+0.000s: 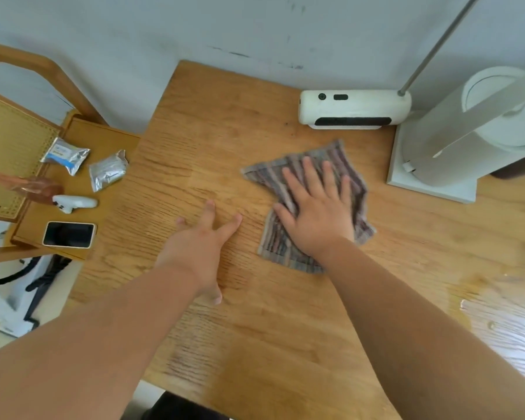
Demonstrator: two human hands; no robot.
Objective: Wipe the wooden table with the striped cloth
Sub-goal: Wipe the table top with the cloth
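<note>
worktop [285, 344]: wood, against a white wall
right grip [319, 219]: fingers spread, pressing down
left grip [199, 250]: fingers spread
striped cloth [273, 247]: flat under right grip, just right of left grip

No legible text anywhere.

Striped cloth [275, 244]: grey-brown stripes, rumpled at the edges, spread flat on the counter [225, 122], right of centre. My right grip [315, 213] presses on it, fingers straight. Counter: light wood, grain visible.
</note>
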